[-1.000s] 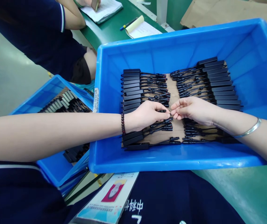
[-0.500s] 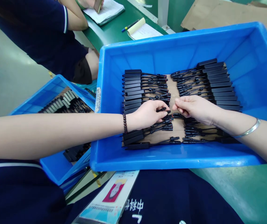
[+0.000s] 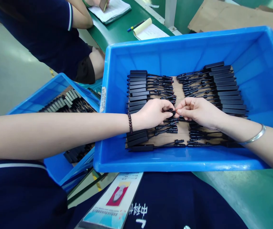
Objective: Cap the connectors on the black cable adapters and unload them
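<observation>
My left hand (image 3: 155,111) is closed on a black cable connector (image 3: 172,112), pinched between thumb and fingers above the middle of the blue bin (image 3: 184,162). My right hand (image 3: 197,110) meets it fingertip to fingertip, thumb and forefinger pressed together at the connector's end. A tiny reddish spot shows between the fingertips, too small to name. Below lie two rows of black rectangular modules with short cables, a left row (image 3: 137,86) and a right row (image 3: 226,84), with the connectors toward the middle. Several connectors have red rings. My hands hide part of both rows.
Cardboard (image 3: 183,132) lines the bin floor. A second blue bin (image 3: 57,165) with similar modules stands lower left, partly under my left arm. Another person (image 3: 47,35) sits at the green table (image 3: 110,31) with papers, a notepad (image 3: 153,31) and a pen. Flattened cardboard (image 3: 234,16) lies upper right.
My right hand has moved slightly left, so its fingertips now meet the connector in my left hand. A gap separated them before. The camera view has shifted slightly.
</observation>
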Action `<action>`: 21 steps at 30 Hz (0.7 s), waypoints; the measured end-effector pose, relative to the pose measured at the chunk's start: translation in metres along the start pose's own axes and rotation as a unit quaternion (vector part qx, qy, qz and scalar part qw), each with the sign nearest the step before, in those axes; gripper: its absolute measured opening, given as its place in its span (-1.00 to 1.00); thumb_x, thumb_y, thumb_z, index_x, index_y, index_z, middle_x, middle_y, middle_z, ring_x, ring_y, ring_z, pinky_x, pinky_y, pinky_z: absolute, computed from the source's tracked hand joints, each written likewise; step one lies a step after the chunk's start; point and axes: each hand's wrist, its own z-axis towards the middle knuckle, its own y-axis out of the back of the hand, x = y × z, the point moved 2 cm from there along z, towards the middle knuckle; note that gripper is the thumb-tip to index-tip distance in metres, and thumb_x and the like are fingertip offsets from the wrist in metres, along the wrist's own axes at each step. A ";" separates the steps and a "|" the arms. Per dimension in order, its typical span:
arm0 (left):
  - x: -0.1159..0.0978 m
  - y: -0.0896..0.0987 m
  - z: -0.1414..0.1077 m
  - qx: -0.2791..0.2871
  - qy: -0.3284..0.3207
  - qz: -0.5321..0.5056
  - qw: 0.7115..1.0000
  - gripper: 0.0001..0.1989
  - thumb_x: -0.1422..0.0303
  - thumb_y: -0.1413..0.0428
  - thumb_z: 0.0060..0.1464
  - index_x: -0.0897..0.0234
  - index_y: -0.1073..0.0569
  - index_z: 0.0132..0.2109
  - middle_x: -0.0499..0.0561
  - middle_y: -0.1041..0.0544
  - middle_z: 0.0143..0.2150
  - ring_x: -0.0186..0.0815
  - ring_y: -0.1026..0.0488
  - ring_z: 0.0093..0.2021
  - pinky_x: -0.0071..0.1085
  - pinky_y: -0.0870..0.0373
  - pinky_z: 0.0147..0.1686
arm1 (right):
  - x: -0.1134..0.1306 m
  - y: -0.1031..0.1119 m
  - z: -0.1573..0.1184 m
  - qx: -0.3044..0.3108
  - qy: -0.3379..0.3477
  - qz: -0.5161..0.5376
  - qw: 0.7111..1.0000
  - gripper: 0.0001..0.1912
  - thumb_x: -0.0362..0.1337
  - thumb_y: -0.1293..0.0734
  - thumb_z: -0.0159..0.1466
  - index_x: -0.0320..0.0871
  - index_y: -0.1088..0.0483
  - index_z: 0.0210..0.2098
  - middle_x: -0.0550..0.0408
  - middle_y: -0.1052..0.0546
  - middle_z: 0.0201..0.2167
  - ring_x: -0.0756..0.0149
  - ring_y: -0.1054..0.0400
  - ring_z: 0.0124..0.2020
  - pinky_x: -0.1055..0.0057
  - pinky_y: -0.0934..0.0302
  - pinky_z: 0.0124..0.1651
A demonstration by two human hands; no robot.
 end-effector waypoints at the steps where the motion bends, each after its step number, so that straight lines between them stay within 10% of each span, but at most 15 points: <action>1: 0.001 -0.001 0.000 0.001 0.001 -0.013 1.000 -0.86 0.45 -0.09 0.05 0.31 -0.46 -0.20 -0.01 -0.51 -0.33 -0.49 -0.41 -0.51 -0.61 -0.38 -0.57 | -0.001 0.000 0.000 0.000 0.004 -0.008 1.000 -0.91 -0.36 -0.36 0.14 -0.21 -0.36 -0.35 0.06 -0.53 -0.44 0.51 -0.27 -0.53 0.58 -0.11 -0.51; 21: 0.000 -0.002 0.002 -0.008 0.010 -0.030 0.999 -0.90 0.40 -0.14 -0.02 0.36 -0.48 -0.34 -0.01 -0.51 -0.46 -0.45 -0.40 -0.50 -0.55 -0.32 -0.47 | 0.002 -0.002 0.000 -0.023 0.068 -0.206 0.976 -0.91 -0.28 -0.30 0.19 -0.19 -0.37 -0.35 0.10 -0.54 -0.44 0.46 -0.31 -0.51 0.51 -0.10 -0.44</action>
